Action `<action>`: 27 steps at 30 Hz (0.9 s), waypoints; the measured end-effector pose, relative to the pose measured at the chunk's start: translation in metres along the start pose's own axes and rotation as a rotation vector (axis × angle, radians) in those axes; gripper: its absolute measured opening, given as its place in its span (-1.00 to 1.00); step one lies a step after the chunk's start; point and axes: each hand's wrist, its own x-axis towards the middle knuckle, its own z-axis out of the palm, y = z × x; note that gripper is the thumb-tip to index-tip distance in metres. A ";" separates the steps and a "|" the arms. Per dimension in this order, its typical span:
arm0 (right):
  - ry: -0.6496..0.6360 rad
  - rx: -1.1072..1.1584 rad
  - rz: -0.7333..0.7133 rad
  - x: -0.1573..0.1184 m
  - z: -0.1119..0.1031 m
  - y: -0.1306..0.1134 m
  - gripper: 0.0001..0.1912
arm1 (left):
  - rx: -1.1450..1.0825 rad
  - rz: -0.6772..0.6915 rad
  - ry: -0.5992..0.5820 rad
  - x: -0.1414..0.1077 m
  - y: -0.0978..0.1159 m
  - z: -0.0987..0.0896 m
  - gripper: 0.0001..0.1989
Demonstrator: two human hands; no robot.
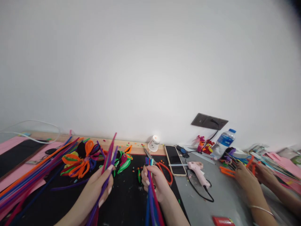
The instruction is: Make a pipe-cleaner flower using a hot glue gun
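My left hand (101, 185) is closed round a bundle of purple and magenta pipe cleaners (110, 160), whose tips stick up above the fingers. Purple, blue and red pipe cleaners (152, 201) hang down out of my right hand (156, 180), which grips them near their upper ends. Just behind the right hand lie scissors (167, 172) with orange handles, partly covered by it. To the left of my left hand rests a flower (86, 161) of looped orange, purple and green pipe cleaners. Green and orange looped pieces (124, 161) lie between the hands, farther back.
Long loose pipe cleaners (37, 169) cover the left side of the black mat (124, 201). A paper cup (154, 143), phone (175, 160), pink glue gun (198, 174) and water bottle (224, 141) stand or lie to the right. A co-worker's hands (246, 175) hold orange pipe cleaners at far right.
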 end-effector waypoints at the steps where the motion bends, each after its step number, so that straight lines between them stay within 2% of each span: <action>1: 0.028 -0.020 -0.015 0.000 0.001 0.003 -0.76 | -0.024 -0.035 -0.084 -0.001 -0.005 0.003 -0.65; 4: 0.097 -0.108 -0.051 0.003 0.005 0.013 -0.73 | 0.009 -0.130 -0.238 -0.004 -0.022 0.011 -0.57; 8: 0.097 -0.208 -0.090 0.006 0.008 0.021 -0.66 | 0.099 -0.159 -0.282 -0.009 -0.033 0.018 -0.49; 13: 0.062 -0.263 -0.091 0.006 0.013 0.024 -0.62 | 0.121 -0.162 -0.275 -0.015 -0.030 0.024 -0.37; 20: 0.011 -0.254 -0.091 0.005 0.018 0.028 -0.61 | 0.114 -0.170 -0.236 -0.017 -0.027 0.027 -0.37; 23: 0.014 -0.254 -0.092 0.005 0.018 0.030 -0.60 | 0.071 -0.120 -0.203 -0.015 -0.033 0.028 -0.38; 27: 0.049 -0.264 -0.111 0.008 0.018 0.033 -0.60 | 0.054 0.002 -0.154 -0.014 -0.036 0.031 -0.48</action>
